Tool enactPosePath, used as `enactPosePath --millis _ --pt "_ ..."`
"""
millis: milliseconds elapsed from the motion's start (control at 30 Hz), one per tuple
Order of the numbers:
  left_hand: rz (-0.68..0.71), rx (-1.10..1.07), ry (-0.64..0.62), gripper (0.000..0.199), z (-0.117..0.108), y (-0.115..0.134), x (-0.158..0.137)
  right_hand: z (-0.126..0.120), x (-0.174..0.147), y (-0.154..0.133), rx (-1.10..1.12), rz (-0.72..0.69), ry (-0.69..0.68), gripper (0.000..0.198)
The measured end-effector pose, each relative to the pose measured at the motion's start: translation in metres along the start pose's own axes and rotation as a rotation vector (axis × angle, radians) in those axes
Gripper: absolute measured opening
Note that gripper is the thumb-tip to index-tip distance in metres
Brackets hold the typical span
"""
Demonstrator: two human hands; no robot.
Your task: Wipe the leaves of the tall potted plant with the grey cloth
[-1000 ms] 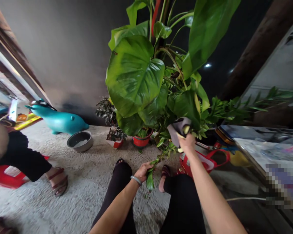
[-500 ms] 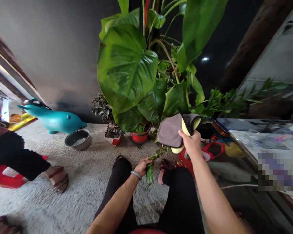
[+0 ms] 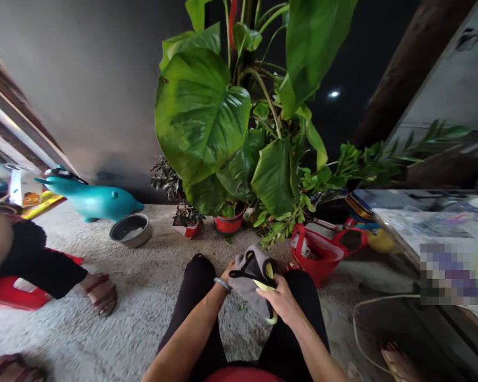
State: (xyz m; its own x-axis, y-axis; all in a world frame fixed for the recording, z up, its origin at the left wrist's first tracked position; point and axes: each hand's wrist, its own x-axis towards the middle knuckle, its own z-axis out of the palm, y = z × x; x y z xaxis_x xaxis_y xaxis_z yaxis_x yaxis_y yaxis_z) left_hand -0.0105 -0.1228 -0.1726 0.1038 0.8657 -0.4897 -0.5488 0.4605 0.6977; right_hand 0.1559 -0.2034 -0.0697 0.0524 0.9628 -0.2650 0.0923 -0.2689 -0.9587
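A grey and yellow cloth (image 3: 245,278) with black edging hangs bunched between my knees. My right hand (image 3: 282,301) is closed on its right side, gripping the yellow face near the edge. My left hand (image 3: 228,271), a bangle at the wrist, is at the cloth's left side, its fingers mostly hidden behind the fabric. The leafy stem it held a moment ago is covered by the cloth, and the hand keeps the same place and pose. Just beyond the cloth, low green branches (image 3: 281,231) spread over the floor.
A tall broad-leaved plant (image 3: 201,114) stands ahead by a red pot (image 3: 229,224). Right of my knee are a red basket (image 3: 318,260) and a cluttered table (image 3: 398,228). A grey bowl (image 3: 130,231), a teal animal toy (image 3: 99,201) and another person's sandalled foot (image 3: 101,294) are left.
My right hand has brought the cloth down and left from beside the plant to my left hand, covering the stem there. The red basket now shows more fully.
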Motion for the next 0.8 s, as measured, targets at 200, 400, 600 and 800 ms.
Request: enactPosePath --millis 200,400,600,800 --pt "0.159 0.034 0.036 0.031 0.019 0.020 -0.037 -0.023 -0.022 -0.024 0.463 0.158 0.077 0.045" --pt "-0.041 -0.201 -0.150 0.049 0.035 0.044 -0.094 -0.027 -0.024 -0.043 0.837 0.132 0.158 0.045" --pt "0.006 0.087 -0.405 0.071 0.049 0.055 -0.132 -0.024 -0.037 -0.043 0.768 0.135 0.142 0.051" --pt "0.013 0.199 -0.406 0.082 0.063 0.045 -0.151 -0.036 -0.046 -0.049 0.442 -0.013 0.044 0.049"
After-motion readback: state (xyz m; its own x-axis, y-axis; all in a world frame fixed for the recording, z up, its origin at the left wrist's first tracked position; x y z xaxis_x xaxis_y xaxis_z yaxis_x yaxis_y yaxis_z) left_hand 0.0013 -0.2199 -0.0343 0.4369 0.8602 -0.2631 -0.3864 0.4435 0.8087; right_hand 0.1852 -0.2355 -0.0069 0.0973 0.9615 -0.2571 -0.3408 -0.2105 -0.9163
